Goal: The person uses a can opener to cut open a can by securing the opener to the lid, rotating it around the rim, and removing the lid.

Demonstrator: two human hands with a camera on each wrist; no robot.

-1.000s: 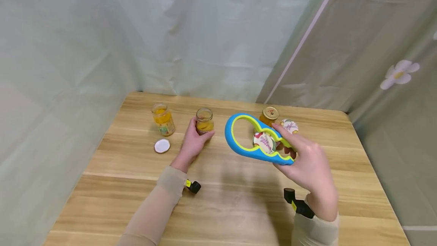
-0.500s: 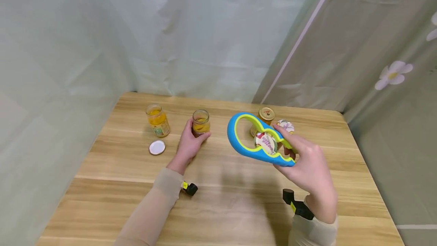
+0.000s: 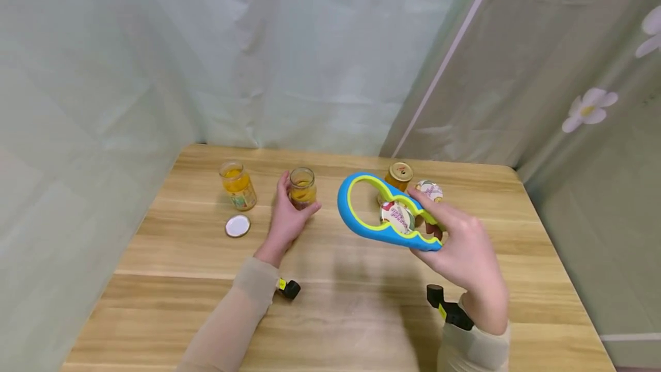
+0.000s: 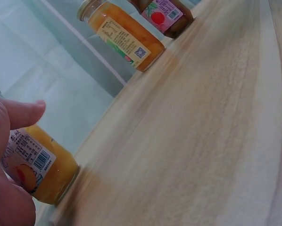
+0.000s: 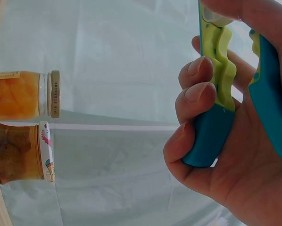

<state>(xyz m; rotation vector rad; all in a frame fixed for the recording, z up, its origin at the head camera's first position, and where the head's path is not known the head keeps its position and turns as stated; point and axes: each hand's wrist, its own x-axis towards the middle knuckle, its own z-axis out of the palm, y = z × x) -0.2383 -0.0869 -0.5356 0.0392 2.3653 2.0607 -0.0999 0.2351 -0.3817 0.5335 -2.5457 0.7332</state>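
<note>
In the head view my left hand stands around an uncovered glass jar with yellow fruit in it. Its thumb sticks out straight past the jar's side in the left wrist view, and the fingers lie loosely along the far side. My right hand grips a blue and lime-green jar opener above the table. A printed lid sits inside the opener's scalloped opening and is partly covered by its rim. In the right wrist view curled fingers wrap one handle.
Another uncovered jar of orange fruit stands at the left, with a lid lying white side up before it. Behind the opener stand a gold-lidded jar and a jar with a printed lid. A curtain hangs behind the table.
My left fingers and thumb have loosened a little from the jar, which stays upright. The right hand keeps the opener and lid at nearly the same height. The head view has shifted slightly.
</note>
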